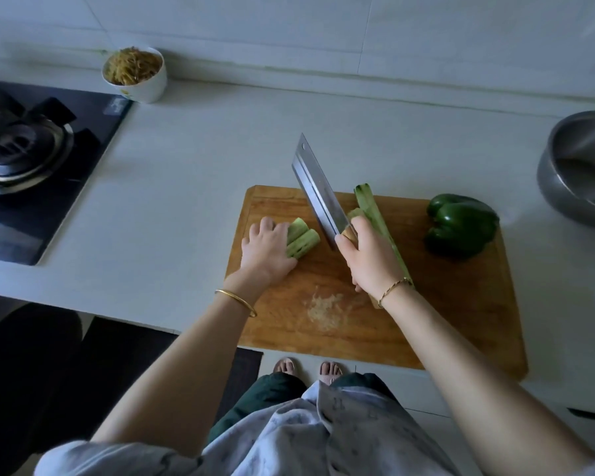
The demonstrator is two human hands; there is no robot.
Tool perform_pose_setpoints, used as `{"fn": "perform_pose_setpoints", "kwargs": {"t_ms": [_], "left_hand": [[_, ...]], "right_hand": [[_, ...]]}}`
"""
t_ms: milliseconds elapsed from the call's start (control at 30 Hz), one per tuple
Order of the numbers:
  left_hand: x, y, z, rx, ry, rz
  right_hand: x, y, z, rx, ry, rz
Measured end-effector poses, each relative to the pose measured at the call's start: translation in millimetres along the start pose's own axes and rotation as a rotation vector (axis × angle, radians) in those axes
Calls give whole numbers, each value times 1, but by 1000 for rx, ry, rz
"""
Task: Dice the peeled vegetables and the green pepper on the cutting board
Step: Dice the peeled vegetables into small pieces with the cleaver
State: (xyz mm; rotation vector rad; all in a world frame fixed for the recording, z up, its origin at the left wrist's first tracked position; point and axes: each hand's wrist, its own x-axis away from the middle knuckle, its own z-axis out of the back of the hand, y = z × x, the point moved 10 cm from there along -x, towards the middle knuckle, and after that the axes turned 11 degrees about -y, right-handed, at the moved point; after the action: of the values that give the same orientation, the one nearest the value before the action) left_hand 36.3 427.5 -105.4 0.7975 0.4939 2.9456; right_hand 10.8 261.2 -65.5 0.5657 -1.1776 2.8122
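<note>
While left hand holds cut stalks, right hand grips cleaver just beside them

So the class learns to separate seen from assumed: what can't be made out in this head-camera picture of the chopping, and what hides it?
Head view throughout.
1. Handle of the cleaver: wrapped inside the right hand.
2. Middle of the long peeled stalk: behind the right hand and wrist.
3. Left ends of the short peeled pieces: under the left hand.
4. Part of the metal pot: cut by the right edge; contents unclear.
</note>
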Motion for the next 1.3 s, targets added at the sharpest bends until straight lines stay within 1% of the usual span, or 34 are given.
{"fn": "perform_pose_setpoints", "kwargs": {"t_ms": [67, 167, 333, 433, 600, 767, 833, 1000, 1100, 1167, 1300], "left_hand": [[-8, 3, 3, -65, -51, -59], [-20, 3, 8, -150, -51, -109], [-27, 2, 11, -153, -36, -107], [-26, 5, 9, -146, 3, -121], [-28, 2, 13, -164, 58, -104], [-28, -14, 20, -112, 109, -27], [-29, -17, 20, -102, 104, -31], [-27, -17, 17, -76, 128, -72], [-23, -12, 13, -73, 138, -96], [-21, -11, 12, -64, 139, -92], [-19, -14, 12, 10, 148, -72]], "right_hand": [[-1, 1, 1, 6, -5, 4], [-1, 2, 1, 21, -5, 9], [-4, 0, -5, 28, 12, 24], [-6, 1, -10, 71, 38, -4], [-9, -5, -17, 31, 47, 0], [-19, -28, -31, 95, -15, 21], [-21, -35, -35, 128, -46, 7], [-20, -31, -33, 119, -91, -44], [-21, -25, -33, 74, -128, -96], [-22, -23, -33, 47, -129, -120], [-22, -26, -28, 78, -121, -109]]}}
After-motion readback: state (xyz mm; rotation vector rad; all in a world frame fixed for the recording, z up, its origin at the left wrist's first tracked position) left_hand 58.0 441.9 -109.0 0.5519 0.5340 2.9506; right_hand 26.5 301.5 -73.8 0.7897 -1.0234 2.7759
